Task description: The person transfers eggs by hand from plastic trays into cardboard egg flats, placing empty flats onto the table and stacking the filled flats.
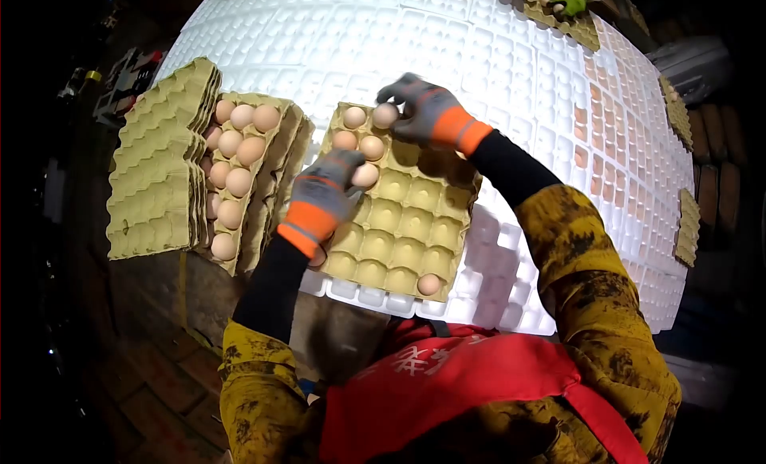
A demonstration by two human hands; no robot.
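Note:
A pulp egg tray (391, 256) lies in front of me, with several brown eggs near its far left corner and a single egg (429, 284) in the near right corner. My left hand (323, 191), in a grey and orange glove, reaches over the tray's left side with fingers closed around an egg (365, 175). At the far edge, my gloved right hand (427, 113) has its thumb and fingers about another egg (385, 115). Part of an egg shows under my left wrist; the cups beneath that hand are hidden.
Left of the tray stands a stack of pulp trays with eggs (238, 181) on top, and folded-looking empty trays (152, 169) lean beside it. White plastic trays (335, 33) cover the table, some at right holding eggs. Another person's green-gloved hand (570, 0) is at the far edge.

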